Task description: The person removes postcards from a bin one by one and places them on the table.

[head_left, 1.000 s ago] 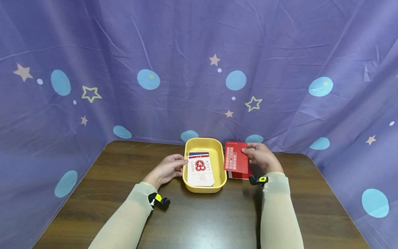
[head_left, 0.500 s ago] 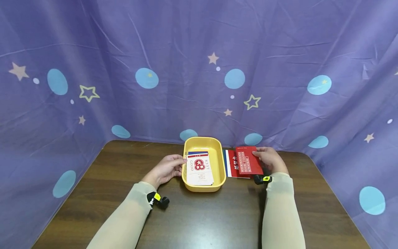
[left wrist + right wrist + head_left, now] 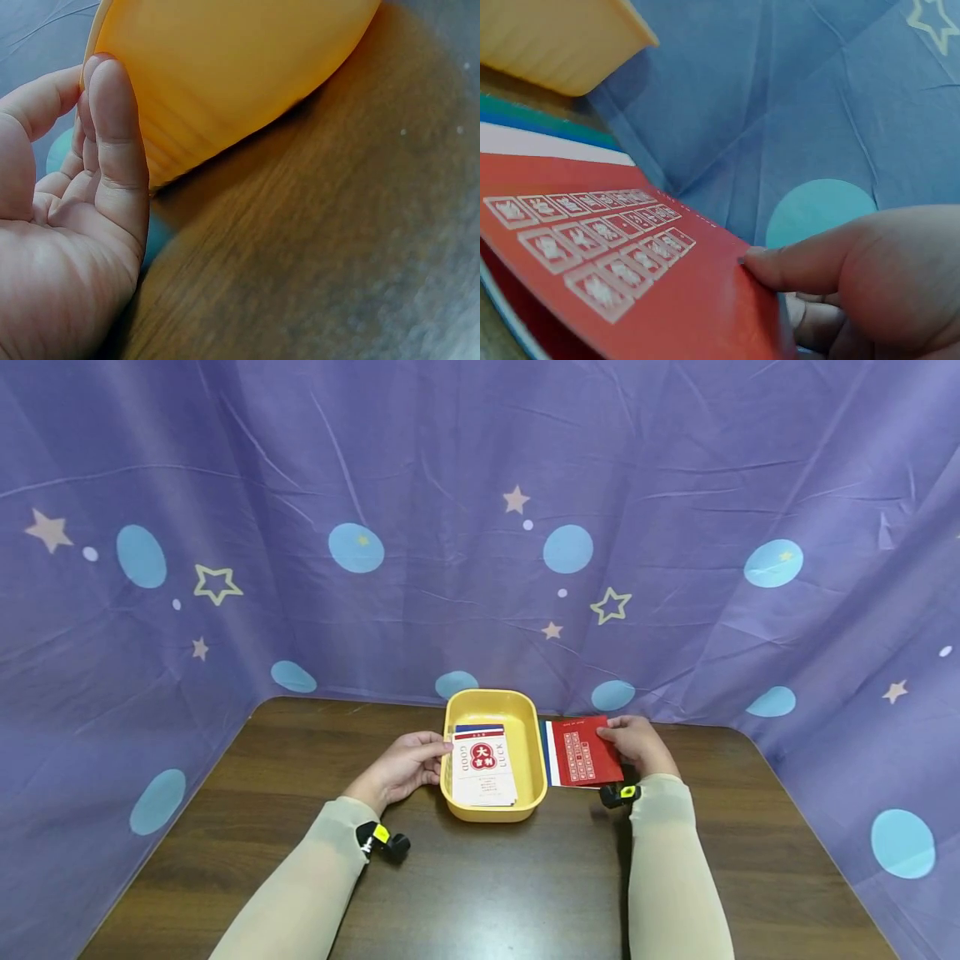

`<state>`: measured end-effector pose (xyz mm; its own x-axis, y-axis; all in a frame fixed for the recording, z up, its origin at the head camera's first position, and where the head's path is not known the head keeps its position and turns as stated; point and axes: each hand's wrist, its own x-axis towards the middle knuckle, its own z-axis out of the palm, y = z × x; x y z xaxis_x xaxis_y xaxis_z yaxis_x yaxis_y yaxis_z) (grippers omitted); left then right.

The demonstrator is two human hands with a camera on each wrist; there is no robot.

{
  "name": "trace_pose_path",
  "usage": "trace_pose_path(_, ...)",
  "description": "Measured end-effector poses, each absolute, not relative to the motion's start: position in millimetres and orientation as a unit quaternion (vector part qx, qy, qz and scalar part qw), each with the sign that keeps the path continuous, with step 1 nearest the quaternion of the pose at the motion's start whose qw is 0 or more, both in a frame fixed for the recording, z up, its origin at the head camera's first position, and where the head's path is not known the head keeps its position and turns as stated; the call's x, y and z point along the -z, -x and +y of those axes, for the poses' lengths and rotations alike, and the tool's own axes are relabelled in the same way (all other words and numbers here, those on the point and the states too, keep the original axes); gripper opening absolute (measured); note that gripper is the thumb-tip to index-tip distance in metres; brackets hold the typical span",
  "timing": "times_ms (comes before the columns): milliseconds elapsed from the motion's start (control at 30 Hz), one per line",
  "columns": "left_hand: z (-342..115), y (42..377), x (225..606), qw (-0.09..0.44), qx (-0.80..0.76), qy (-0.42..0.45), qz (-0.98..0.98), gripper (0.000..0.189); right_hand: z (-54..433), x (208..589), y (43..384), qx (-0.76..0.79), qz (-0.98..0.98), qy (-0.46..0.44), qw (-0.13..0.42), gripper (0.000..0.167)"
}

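My left hand pinches the left rim of a yellow plastic tray, thumb on the rim and fingers along the outer wall, as the left wrist view shows. In the tray lies a small stack of cards, topped by a white "GOOD LUCK" card with a red emblem. My right hand pinches the right edge of a red card printed with white characters in boxes. That card lies over a stack at the tray's right side, whose white, blue and green edges stick out to the left.
A brown wooden table carries everything. Behind it and at both sides hangs a purple curtain with stars and blue dots. The tray stands near the table's back edge.
The red card in my right hand moved right, away from the tray, baring the stack beneath. It has since come back left and lower over that stack. The left hand keeps its place.
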<state>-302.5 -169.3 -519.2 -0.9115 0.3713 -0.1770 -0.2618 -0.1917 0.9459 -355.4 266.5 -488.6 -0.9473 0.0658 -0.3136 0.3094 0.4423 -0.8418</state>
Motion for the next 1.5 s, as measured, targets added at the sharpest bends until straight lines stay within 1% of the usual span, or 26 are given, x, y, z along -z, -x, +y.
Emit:
trace_pose_path(100, -169.6, 301.8, 520.2, 0.205, -0.771, -0.047, 0.602, 0.012, 263.1, 491.6, 355.2, 0.470, 0.870, -0.112, 0.097, 0.022)
trace_pose_path(233, -169.5, 300.8, 520.1, 0.205, -0.770, -0.046, 0.602, 0.013, 264.5, 495.4, 360.1, 0.409, 0.902, -0.110, 0.086, 0.022)
trace_pose_path(467, -168.9, 301.3, 516.6, 0.201, -0.768, -0.040, 0.607, 0.011, 297.4, 552.3, 417.3, 0.332, 0.937, -0.077, 0.070, 0.031)
trace_pose_path(633, -169.6, 302.0, 517.7, 0.205, -0.769, -0.045, 0.603, 0.011, 301.3, 559.6, 424.2, 0.300, 0.949, -0.079, 0.064, 0.035)
trace_pose_path(733, -170.7, 301.1, 518.6, 0.204, -0.771, -0.041, 0.602, 0.012, 294.1, 553.6, 416.8, 0.294, 0.950, -0.085, 0.059, 0.034)
trace_pose_path(867, -171.1, 301.0, 519.7, 0.200, -0.771, -0.037, 0.604, 0.013, 273.9, 520.4, 388.3, 0.305, 0.945, -0.094, 0.075, 0.033)
trace_pose_path(900, -170.8, 301.3, 519.7, 0.200, -0.771, -0.035, 0.604, 0.013, 271.5, 518.2, 386.0, 0.300, 0.947, -0.093, 0.067, 0.030)
trace_pose_path(967, -170.1, 302.2, 519.8, 0.199, -0.771, -0.035, 0.604, 0.012, 266.1, 507.5, 377.7, 0.296, 0.948, -0.090, 0.071, 0.029)
trace_pose_path(1067, -168.6, 303.8, 518.9, 0.200, -0.771, -0.036, 0.604, 0.012, 275.0, 523.0, 390.3, 0.277, 0.956, -0.084, 0.046, 0.026)
trace_pose_path(1167, -167.9, 304.2, 517.9, 0.203, -0.770, -0.039, 0.603, 0.011, 285.9, 535.7, 402.5, 0.278, 0.957, -0.073, 0.045, 0.028)
trace_pose_path(1267, -167.6, 303.8, 517.3, 0.206, -0.770, -0.042, 0.603, 0.011, 288.8, 533.2, 401.8, 0.287, 0.955, -0.063, 0.038, 0.030)
trace_pose_path(1400, -168.1, 303.0, 517.1, 0.205, -0.772, -0.041, 0.600, 0.011, 268.0, 492.0, 373.9, 0.333, 0.941, -0.045, 0.034, 0.033)
trace_pose_path(1500, -169.0, 302.7, 518.1, 0.204, -0.772, -0.039, 0.601, 0.011, 243.3, 458.3, 352.9, 0.392, 0.918, -0.026, 0.042, 0.031)
